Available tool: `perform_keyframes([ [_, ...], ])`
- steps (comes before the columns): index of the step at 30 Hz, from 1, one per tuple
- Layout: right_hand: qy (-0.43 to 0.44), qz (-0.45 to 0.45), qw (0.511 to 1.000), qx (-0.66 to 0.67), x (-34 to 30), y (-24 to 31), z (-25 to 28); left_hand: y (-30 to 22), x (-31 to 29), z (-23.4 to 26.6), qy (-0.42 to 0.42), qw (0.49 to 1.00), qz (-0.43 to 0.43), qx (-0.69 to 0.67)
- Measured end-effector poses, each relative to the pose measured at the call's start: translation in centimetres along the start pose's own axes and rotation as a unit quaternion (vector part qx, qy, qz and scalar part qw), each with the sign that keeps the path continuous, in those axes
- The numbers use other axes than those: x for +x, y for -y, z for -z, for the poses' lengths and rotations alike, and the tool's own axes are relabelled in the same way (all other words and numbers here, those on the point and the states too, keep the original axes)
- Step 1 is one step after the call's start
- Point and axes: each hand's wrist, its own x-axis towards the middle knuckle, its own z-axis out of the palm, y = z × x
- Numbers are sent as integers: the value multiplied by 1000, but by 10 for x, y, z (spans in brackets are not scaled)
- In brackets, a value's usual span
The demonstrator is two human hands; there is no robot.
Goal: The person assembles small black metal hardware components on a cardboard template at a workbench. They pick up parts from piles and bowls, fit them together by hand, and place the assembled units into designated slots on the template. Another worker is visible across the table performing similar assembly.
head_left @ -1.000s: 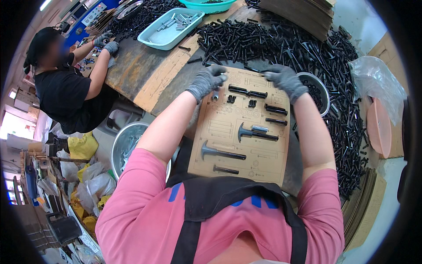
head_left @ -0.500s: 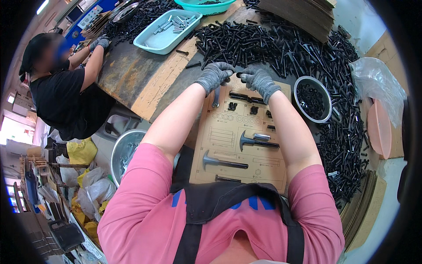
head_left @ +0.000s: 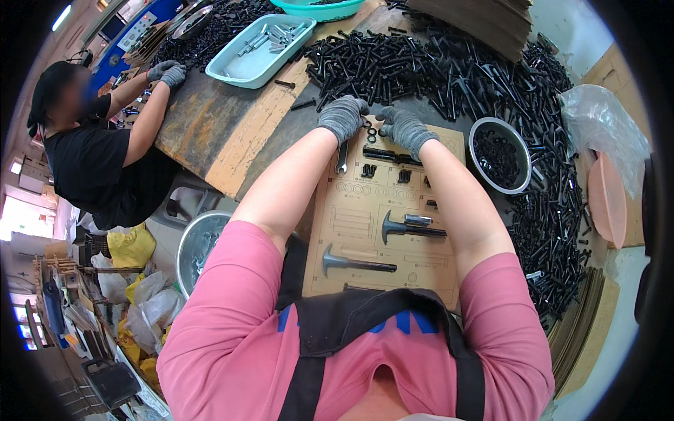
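My left hand, in a grey knit glove, is at the far left corner of a printed cardboard sheet; its fingers are closed together. Across from it, my gloved right hand has its fingers bent and pinched at the sheet's far edge. What either hand holds is hidden or too small to name. A few small black rings lie between the hands. An open-end wrench rests below my left hand. Black bolts, short screws, a silver tube and two dark hammer-shaped pieces lie on the sheet.
A steel bowl of black rings stands right of the sheet, amid heaped black bolts. Beyond are a pale blue tray and stacked cardboard. At left a co-worker works at the table. A metal basin stands low left.
Several black rings now show on the sheet between my hands, where printed circles showed before. My hands have shifted slightly. The co-worker's hands have moved a little.
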Motion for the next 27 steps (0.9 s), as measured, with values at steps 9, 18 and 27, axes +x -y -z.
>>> perform_keyframes([
  [9, 21, 104, 939, -328, -17, 19, 7, -14, -15, 1, 64, 997, 23, 31],
  [18, 32, 57, 941, -332, 3, 12, 13, -20, -10, -2, 80, 993, 26, 77],
  [27, -15, 25, 974, -226, -17, 19, 1, -22, -10, -3, 86, 993, 33, 73],
])
